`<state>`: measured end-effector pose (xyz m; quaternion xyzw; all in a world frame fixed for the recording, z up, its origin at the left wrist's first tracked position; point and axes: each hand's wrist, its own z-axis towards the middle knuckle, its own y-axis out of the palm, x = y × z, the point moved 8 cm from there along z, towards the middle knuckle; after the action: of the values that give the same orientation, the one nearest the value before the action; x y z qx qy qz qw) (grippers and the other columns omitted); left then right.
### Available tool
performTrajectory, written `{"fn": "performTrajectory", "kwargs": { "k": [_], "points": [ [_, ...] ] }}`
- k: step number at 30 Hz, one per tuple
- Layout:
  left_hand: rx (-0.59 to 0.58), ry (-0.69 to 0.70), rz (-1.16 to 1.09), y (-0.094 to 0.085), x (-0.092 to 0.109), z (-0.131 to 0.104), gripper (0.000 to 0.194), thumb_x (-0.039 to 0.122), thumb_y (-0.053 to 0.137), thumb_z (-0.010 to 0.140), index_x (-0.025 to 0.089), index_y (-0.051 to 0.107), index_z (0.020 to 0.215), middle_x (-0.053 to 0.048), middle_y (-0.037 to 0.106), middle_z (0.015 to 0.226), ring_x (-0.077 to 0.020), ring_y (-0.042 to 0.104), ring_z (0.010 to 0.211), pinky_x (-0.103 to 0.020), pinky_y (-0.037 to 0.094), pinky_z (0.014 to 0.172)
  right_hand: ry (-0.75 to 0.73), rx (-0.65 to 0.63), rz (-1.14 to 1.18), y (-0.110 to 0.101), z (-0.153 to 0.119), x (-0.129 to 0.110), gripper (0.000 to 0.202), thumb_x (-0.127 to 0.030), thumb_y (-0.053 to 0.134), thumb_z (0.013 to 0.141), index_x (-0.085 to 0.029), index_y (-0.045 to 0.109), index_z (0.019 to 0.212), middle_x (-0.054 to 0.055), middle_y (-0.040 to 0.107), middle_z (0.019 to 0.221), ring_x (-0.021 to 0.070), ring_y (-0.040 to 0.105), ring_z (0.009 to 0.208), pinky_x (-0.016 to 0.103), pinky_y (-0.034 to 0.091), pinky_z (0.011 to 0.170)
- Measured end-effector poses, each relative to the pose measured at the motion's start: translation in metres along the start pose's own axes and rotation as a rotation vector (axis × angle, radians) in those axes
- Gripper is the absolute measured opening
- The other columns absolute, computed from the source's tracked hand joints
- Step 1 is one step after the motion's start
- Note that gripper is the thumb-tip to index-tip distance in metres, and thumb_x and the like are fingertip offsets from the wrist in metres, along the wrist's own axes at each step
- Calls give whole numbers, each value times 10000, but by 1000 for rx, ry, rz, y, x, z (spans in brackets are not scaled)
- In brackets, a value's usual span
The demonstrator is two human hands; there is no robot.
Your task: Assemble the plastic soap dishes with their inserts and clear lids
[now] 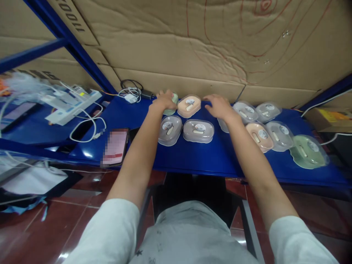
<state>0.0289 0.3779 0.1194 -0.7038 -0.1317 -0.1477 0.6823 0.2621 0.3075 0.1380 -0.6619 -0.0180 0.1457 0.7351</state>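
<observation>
My left hand (164,101) reaches to the back of the blue shelf, its fingers curled over a green oval soap box (175,98) and covering much of it. Right beside that sits a peach soap box (189,106) with a clear cover and a round label. My right hand (218,105) has its fingers apart and holds nothing; a greyish box (223,125) shows partly under its wrist. Nearer to me are a grey box (170,130) and another grey-pink box (198,131), between my forearms.
Several more boxes stand on the right, among them a peach one (260,136) and a green one (309,152). A phone (115,146), a white power strip (73,108) and looped cables (131,94) lie left. Cardboard (170,47) walls the back; blue posts (74,55) frame the shelf.
</observation>
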Motion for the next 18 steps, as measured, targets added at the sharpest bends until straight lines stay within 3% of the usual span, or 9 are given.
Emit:
{"fn": "performTrajectory", "kwargs": {
  "k": [2, 5, 8, 12, 15, 18],
  "points": [
    [-14, 19, -16, 7, 0, 3, 804, 197, 950, 626, 218, 616, 1357, -219, 494, 1549, -496, 427, 1502, -651, 439, 1165, -95, -52, 16, 12, 21, -23, 620, -192, 530, 987, -258, 551, 1604, 96, 516, 1686, 327, 494, 1521, 533, 399, 1229],
    [27, 77, -59, 12, -4, -2, 774, 229, 919, 687, 250, 591, 1389, -205, 475, 1580, -465, 403, 1524, -657, 411, 1185, -177, -114, 20, 31, 36, -45, 676, -135, 563, 951, -305, 551, 1606, 60, 479, 1717, 283, 457, 1546, 478, 370, 1240],
    [52, 113, -134, 14, -10, 0, 669, 296, 860, 792, 231, 579, 1395, -174, 558, 1515, -369, 504, 1456, -538, 448, 1183, -162, -114, -2, 37, 38, -39, 653, -160, 604, 937, -302, 593, 1573, 99, 550, 1641, 334, 479, 1487, 511, 375, 1193],
    [52, 103, -214, 17, -13, 12, 512, 324, 730, 928, 222, 568, 1403, -124, 646, 1426, -245, 648, 1259, -390, 526, 1086, -91, -105, -40, 27, 34, -14, 632, -341, 786, 878, -310, 672, 1499, 156, 628, 1519, 422, 526, 1390, 585, 368, 1132],
    [60, 59, -196, 18, -10, 11, 535, 317, 807, 861, 219, 628, 1356, -165, 614, 1459, -339, 610, 1337, -515, 489, 1144, -57, -119, -41, 18, 33, -2, 534, -464, 747, 939, -290, 716, 1443, 154, 714, 1409, 419, 583, 1350, 604, 366, 1126],
    [163, 76, -95, 5, 3, -3, 531, 238, 804, 832, 238, 668, 1346, -205, 518, 1558, -456, 468, 1482, -684, 361, 1215, -29, -100, -40, 10, 33, 3, 493, -419, 639, 1013, -246, 691, 1472, 168, 715, 1428, 416, 591, 1364, 614, 376, 1135]
  ]
}}
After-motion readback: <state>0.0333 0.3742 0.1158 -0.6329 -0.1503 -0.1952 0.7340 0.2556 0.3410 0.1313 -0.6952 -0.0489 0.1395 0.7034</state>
